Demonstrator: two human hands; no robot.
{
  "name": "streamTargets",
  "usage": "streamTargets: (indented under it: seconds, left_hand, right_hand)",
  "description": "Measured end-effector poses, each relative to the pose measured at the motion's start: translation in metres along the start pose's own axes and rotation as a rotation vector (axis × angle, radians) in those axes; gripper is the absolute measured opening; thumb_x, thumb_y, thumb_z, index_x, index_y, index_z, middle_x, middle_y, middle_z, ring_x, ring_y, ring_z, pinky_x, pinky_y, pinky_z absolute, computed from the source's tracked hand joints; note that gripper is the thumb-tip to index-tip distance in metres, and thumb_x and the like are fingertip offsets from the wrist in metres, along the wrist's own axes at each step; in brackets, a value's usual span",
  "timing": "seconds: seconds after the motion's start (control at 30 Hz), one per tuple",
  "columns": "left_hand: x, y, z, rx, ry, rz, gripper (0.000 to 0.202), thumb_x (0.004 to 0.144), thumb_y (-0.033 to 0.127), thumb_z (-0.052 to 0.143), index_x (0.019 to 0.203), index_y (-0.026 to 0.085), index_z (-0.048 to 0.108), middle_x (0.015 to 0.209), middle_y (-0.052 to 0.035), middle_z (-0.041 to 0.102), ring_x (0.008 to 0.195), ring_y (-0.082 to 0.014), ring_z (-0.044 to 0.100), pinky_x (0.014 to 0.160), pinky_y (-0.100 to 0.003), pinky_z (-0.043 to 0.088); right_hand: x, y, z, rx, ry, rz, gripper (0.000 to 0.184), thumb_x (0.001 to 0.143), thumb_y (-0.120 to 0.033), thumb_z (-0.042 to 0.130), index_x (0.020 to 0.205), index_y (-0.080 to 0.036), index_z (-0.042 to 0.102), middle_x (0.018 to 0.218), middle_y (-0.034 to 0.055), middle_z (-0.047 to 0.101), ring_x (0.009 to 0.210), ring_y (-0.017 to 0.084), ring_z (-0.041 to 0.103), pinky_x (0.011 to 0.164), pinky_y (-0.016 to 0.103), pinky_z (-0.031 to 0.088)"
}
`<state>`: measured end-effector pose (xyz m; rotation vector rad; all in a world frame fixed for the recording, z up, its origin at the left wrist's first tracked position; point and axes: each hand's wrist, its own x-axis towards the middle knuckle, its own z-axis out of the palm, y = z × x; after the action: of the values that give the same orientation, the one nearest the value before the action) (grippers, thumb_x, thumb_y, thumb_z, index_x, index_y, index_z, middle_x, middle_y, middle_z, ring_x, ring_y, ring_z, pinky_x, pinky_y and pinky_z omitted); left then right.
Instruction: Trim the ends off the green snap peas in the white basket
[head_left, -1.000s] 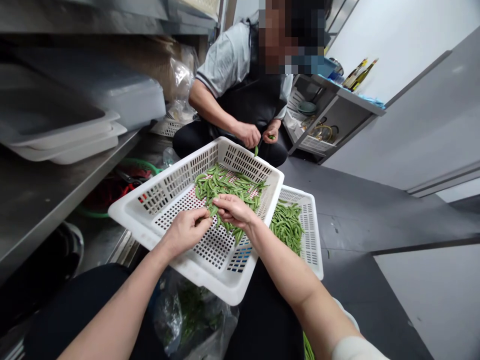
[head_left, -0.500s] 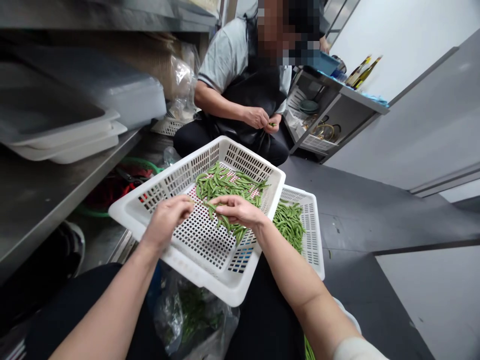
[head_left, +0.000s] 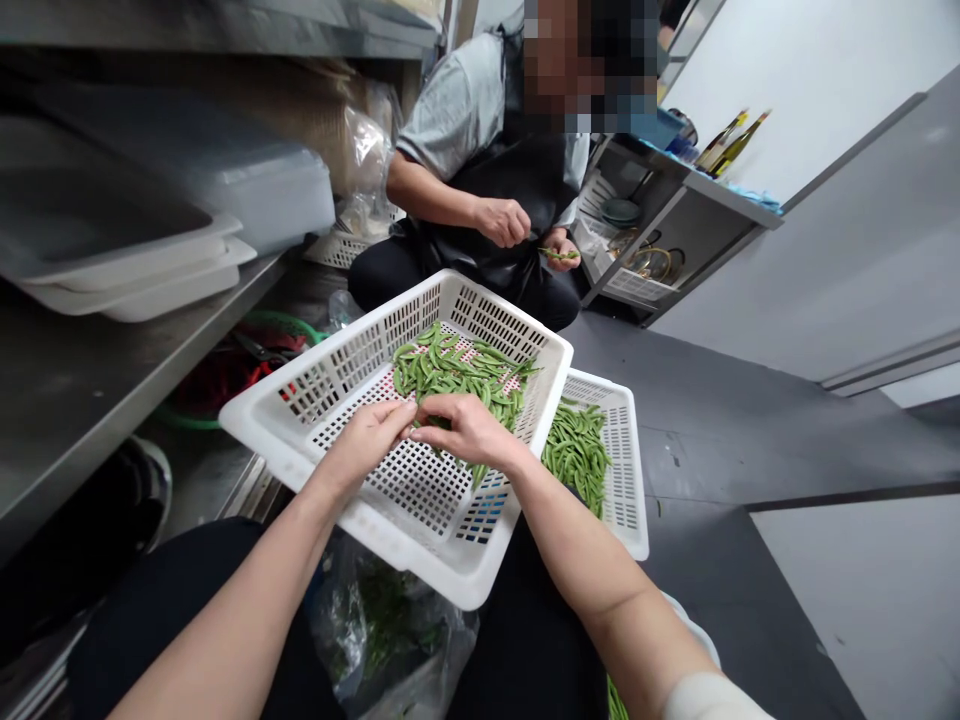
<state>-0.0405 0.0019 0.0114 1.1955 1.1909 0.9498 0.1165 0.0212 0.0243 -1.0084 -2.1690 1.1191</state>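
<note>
Over the near half of a white slotted basket [head_left: 255,410], my left hand [head_left: 371,435] and my right hand [head_left: 465,430] meet at the fingertips. Both hands are closed in a pinch. A pea pod seen at my right fingertips a moment earlier is now mostly hidden by the fingers. What the left fingers pinch is too small to make out. Green pea pods [head_left: 442,375] lie heaped in the basket's far part, just beyond my hands. To the right, lower down, a second white basket [head_left: 626,450] holds more pods [head_left: 577,450].
Opposite me a person [head_left: 487,170] sits with pods in one hand. A plastic bag [head_left: 390,620] with greens lies below the basket. On the left, a metal shelf [head_left: 187,350] carries plastic tubs [head_left: 135,270]; under it is a green-rimmed basket [head_left: 285,322]. Bottles [head_left: 739,145] stand on a cabinet.
My left hand has moved right and my hands, apart before, now touch at the fingertips. The person opposite has drawn their hands apart, with pods showing on one palm.
</note>
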Motion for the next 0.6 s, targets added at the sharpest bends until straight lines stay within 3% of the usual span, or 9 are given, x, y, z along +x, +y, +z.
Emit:
streamTargets:
  seconds: [0.1,0.23,0.3,0.37,0.43,0.5,0.6]
  left_hand:
    - [0.003,0.000,-0.001,-0.326,-0.035,-0.154,0.031,0.068,0.036,0.058,0.051,0.018,0.040,0.044,0.0075,0.032,0.039,-0.0033,0.021,0.037,-0.016,0.015]
    - [0.005,0.005,-0.010,-0.589,-0.007,-0.213,0.027,0.072,0.026,0.054,0.050,0.017,0.041,0.041,0.0077,0.031,0.034,-0.0018,0.019,0.032,-0.013,0.013]
    - [0.004,0.010,-0.015,-0.630,0.074,-0.191,0.022,0.072,0.022,0.052,0.052,0.016,0.046,0.044,0.0060,0.038,0.036,-0.0021,0.026,0.033,-0.012,0.020]
    - [0.002,0.013,-0.019,-0.629,0.140,-0.171,0.013,0.071,0.019,0.052,0.059,0.014,0.054,0.051,0.0032,0.048,0.041,-0.0033,0.038,0.036,-0.011,0.029]
    - [0.001,0.014,-0.021,-0.611,0.170,-0.162,0.007,0.067,0.014,0.054,0.069,0.013,0.060,0.060,0.0010,0.055,0.048,-0.0047,0.047,0.039,-0.011,0.033]
    - [0.000,0.014,-0.023,-0.586,0.169,-0.167,0.016,0.062,0.009,0.055,0.075,0.013,0.062,0.063,0.0005,0.058,0.051,-0.0054,0.049,0.040,-0.011,0.034]
    - [0.001,0.011,-0.027,-0.571,0.170,-0.175,0.019,0.058,0.007,0.053,0.073,0.014,0.061,0.059,0.0023,0.055,0.048,-0.0053,0.047,0.041,-0.012,0.032]
  right_hand:
    - [0.002,-0.001,-0.001,0.123,0.078,-0.058,0.015,0.081,-0.030,0.055,0.074,-0.017,0.057,0.072,0.0004,0.056,0.068,0.011,0.049,0.067,0.025,0.037]
    - [0.013,0.013,-0.015,0.499,0.528,0.176,0.019,0.079,-0.037,0.050,0.080,-0.019,0.053,0.068,-0.0020,0.052,0.050,0.007,0.038,0.047,0.020,0.031]
    - [0.023,0.025,-0.021,0.550,0.620,0.305,0.019,0.080,-0.037,0.045,0.077,-0.019,0.050,0.061,-0.0037,0.046,0.046,0.007,0.034,0.044,0.020,0.031]
    - [0.035,0.037,-0.019,0.379,0.435,0.404,0.022,0.080,-0.037,0.045,0.074,-0.018,0.052,0.056,-0.0038,0.045,0.046,0.008,0.038,0.047,0.020,0.037]
    - [0.047,0.048,-0.007,-0.058,0.084,0.489,0.025,0.080,-0.040,0.051,0.076,-0.016,0.059,0.060,-0.0003,0.055,0.054,0.010,0.051,0.054,0.023,0.044]
    - [0.058,0.058,0.014,-0.509,-0.192,0.549,0.027,0.075,-0.039,0.060,0.083,-0.014,0.066,0.077,0.0080,0.067,0.072,0.018,0.063,0.065,0.027,0.049]
    - [0.067,0.069,0.044,-0.776,-0.300,0.589,0.028,0.072,-0.028,0.065,0.092,-0.008,0.069,0.100,0.0217,0.069,0.096,0.030,0.065,0.079,0.037,0.049]
